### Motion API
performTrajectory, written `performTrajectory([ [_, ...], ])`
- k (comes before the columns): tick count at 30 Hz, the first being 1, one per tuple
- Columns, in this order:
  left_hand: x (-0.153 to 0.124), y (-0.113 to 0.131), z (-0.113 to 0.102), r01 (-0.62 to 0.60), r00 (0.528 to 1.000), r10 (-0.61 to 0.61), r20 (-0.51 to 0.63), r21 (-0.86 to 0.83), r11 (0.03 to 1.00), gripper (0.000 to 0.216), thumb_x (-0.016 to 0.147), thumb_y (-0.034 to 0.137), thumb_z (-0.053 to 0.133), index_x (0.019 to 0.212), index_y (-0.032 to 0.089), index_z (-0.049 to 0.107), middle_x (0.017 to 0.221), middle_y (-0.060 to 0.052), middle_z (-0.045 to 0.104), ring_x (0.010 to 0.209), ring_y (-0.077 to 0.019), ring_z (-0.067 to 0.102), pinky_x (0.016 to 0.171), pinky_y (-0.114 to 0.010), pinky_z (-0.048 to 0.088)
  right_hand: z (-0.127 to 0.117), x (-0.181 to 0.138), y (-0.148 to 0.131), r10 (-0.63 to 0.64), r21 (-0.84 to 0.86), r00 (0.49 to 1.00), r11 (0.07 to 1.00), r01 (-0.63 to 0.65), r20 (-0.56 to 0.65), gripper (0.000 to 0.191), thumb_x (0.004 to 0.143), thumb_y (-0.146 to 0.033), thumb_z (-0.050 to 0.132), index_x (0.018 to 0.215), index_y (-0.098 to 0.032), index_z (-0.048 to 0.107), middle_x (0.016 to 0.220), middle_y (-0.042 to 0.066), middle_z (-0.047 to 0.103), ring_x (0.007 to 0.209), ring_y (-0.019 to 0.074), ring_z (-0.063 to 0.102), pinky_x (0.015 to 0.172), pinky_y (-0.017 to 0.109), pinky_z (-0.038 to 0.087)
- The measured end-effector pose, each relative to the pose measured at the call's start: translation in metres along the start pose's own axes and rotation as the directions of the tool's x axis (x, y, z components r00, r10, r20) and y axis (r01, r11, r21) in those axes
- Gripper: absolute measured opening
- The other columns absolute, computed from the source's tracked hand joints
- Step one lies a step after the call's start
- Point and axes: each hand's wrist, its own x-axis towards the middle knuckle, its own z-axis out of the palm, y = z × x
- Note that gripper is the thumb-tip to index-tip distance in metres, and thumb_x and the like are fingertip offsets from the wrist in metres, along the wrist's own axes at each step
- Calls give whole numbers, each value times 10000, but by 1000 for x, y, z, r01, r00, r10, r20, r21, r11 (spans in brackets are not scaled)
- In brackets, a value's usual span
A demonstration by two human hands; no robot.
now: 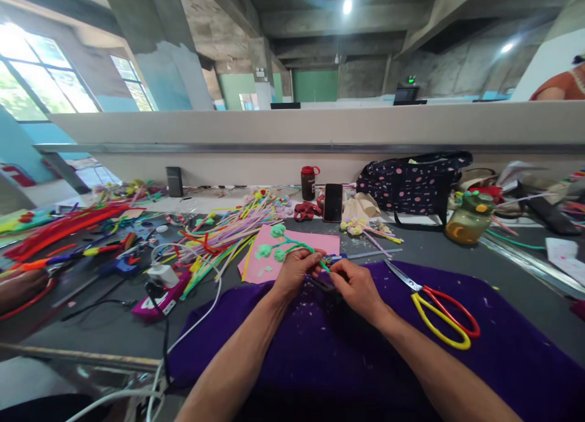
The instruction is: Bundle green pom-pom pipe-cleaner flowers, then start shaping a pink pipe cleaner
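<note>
Both my hands pinch a green pipe-cleaner flower stem [292,242] above a purple cloth [292,349]. My left hand [299,267] grips the stem's middle, and my right hand [351,282] holds its lower end, fingers closed. Several pale green fuzzy blossoms [277,230] branch off at the stem's upper left, over a sheet of pink paper [315,242]. Scissors [420,288] with one red and one yellow handle lie open on the cloth, right of my right hand.
Pipe cleaners [242,221] pile up behind the paper. A purple power strip [162,297] with a white plug sits left. At the back stand a phone [333,203], a brown bottle [308,184], a dark bag [406,187] and a green bottle [470,220]. Another person's hand [22,288] is at far left.
</note>
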Motion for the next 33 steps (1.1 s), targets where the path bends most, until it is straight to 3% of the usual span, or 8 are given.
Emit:
performTrajectory([
  [7, 2, 4, -10, 16, 998, -18, -65, -31, 999, 301, 714, 373, 594, 810, 90, 629, 510, -10, 584, 396, -62, 483, 404, -169, 369, 2, 4, -2, 51, 36, 998, 998, -52, 46, 108, 765, -185, 478, 688, -183, 553, 568, -26, 531, 531, 118, 490, 524, 217, 347],
  [13, 3, 0, -11, -12, 991, 9, -130, -18, 1000, 307, 711, 410, 585, 726, 104, 601, 450, 11, 538, 379, -60, 462, 386, -166, 354, 10, 2, -1, 145, 184, 984, 969, -163, 104, 102, 751, -208, 476, 682, -190, 550, 520, -37, 518, 453, 109, 485, 459, 212, 352],
  [18, -1, 3, -11, -23, 998, 18, -65, -74, 997, 385, 726, 456, 548, 821, 90, 615, 582, -28, 595, 459, -77, 512, 414, -176, 380, 19, 2, 4, 289, 376, 947, 870, -320, 138, 70, 710, -236, 511, 666, -185, 528, 486, -55, 494, 408, 97, 464, 402, 201, 345],
  [22, -7, 7, -12, -38, 998, 36, 49, 44, 998, 336, 687, 399, 609, 827, 95, 627, 635, -36, 620, 510, -94, 535, 467, -198, 417, 23, 4, 5, 367, 466, 912, 785, -409, 182, 85, 697, -241, 514, 648, -172, 517, 438, -66, 473, 367, 79, 416, 370, 185, 315],
  [26, -10, 8, -13, -60, 998, 65, -27, 158, 986, 327, 697, 430, 582, 728, 108, 629, 537, -13, 592, 456, -93, 513, 441, -198, 402, 20, 7, 0, 352, 528, 914, 748, -403, 199, 101, 694, -249, 536, 644, -166, 509, 456, -65, 474, 379, 69, 413, 381, 178, 312],
  [33, -3, 7, -22, -101, 981, 110, -159, 65, 993, 322, 669, 415, 612, 675, 93, 616, 491, -13, 566, 396, -74, 479, 375, -181, 355, 19, 7, 0, 349, 615, 861, 602, -509, 370, 179, 663, -312, 606, 660, -156, 519, 550, -41, 525, 384, 51, 421, 361, 170, 326],
])
